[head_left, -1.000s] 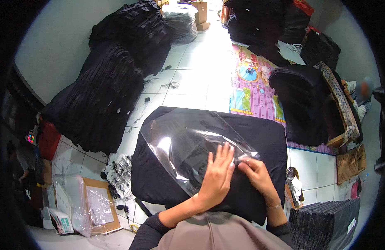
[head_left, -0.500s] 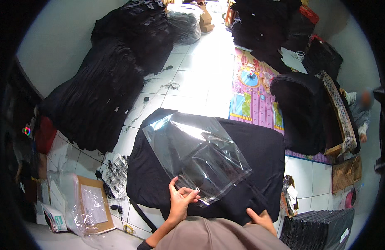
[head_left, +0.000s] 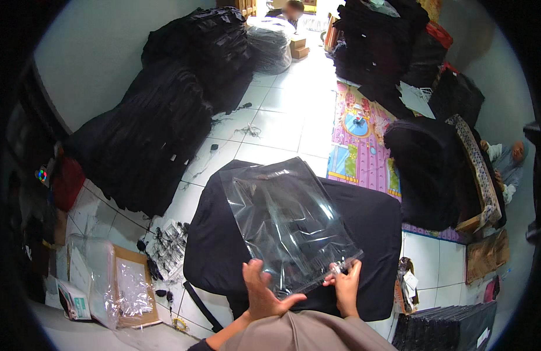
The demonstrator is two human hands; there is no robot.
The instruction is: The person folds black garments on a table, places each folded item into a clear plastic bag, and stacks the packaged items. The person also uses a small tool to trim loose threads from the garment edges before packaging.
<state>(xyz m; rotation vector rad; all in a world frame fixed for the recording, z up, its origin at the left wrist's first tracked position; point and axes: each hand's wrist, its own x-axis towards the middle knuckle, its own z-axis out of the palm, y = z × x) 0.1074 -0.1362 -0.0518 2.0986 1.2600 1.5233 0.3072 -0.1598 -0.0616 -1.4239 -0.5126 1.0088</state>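
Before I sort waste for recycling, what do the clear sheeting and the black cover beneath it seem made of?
Clear sheeting: probably thin, glossy plastic film; see-through, with creases and bright glints.
Black cover: likely matte fabric, judging by its dull, glare-free surface; fibre unclear.

No lettering can be read; print appears too small.

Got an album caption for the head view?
Right hand pinching clear plastic over black fabric, left hand open beside the plastic.
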